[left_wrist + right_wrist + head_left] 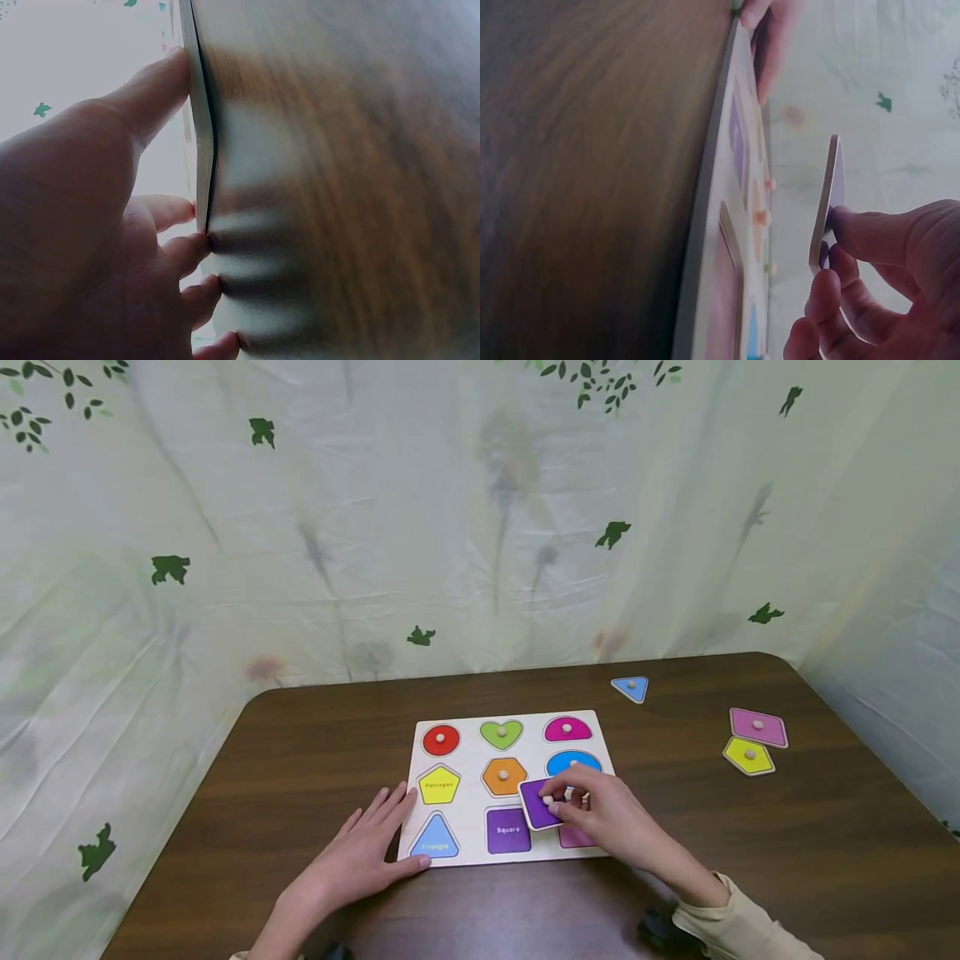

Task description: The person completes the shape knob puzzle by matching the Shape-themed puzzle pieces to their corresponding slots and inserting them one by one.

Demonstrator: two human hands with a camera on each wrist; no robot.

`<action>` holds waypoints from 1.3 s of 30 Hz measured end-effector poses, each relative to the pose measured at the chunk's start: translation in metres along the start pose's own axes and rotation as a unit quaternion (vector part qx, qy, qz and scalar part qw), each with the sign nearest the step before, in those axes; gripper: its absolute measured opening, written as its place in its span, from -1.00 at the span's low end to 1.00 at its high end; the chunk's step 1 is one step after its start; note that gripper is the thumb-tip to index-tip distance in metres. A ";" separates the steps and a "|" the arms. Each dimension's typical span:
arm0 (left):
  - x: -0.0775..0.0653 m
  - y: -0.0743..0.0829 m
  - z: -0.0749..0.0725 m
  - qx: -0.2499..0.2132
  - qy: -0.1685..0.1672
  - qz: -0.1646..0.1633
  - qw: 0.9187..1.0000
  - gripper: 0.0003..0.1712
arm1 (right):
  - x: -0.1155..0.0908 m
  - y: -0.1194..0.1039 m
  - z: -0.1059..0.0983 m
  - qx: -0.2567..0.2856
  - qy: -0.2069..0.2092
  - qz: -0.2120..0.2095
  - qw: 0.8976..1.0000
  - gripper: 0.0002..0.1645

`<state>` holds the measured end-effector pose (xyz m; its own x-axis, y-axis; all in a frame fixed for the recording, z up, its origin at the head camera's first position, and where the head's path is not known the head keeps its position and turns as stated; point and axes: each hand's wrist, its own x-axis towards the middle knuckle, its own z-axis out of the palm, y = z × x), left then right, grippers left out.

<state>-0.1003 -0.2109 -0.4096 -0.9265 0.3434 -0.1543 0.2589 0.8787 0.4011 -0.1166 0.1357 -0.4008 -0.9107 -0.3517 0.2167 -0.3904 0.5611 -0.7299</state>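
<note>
A white shape puzzle board (468, 814) lies on the table, with knobbed red circle, green heart, magenta semicircle, orange hexagon and blue oval pieces in it. My right hand (611, 814) pinches the knob of a purple square puzzle piece (534, 810). That piece is raised above the board, just up and right of the printed purple "Square" recess (508, 831); the right wrist view shows it apart from the board, nearly edge-on. My left hand (360, 843) rests at the board's left edge, thumb on the lower left corner and fingers spread along the side.
On the brown table (315, 743), a blue triangle piece (637, 693) lies behind the board at the right. Farther right, a pink-purple rectangle piece (772, 732) touches or overlaps a yellow pentagon piece (753, 764). A pale leaf-patterned curtain (450, 527) hangs behind the table.
</note>
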 end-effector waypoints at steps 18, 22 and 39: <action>0.001 0.002 -0.002 0.000 0.001 0.003 1.000 0.11 | 0.011 -0.006 0.031 -0.043 -0.038 0.011 0.998 -0.82; 0.001 0.002 -0.001 -0.001 0.000 0.003 1.000 0.11 | 0.013 -0.008 0.036 -0.069 -0.043 0.006 0.997 -0.85; 0.001 0.000 0.000 0.003 -0.002 0.002 1.000 0.11 | 0.022 -0.016 0.046 -0.106 -0.068 -0.013 0.992 -0.86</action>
<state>-0.1009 -0.2108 -0.4095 -0.9246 0.3472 -0.1564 0.2634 0.8797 0.3959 -0.1243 0.0848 -0.4143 -0.8791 -0.4578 0.1325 -0.4454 0.6903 -0.5701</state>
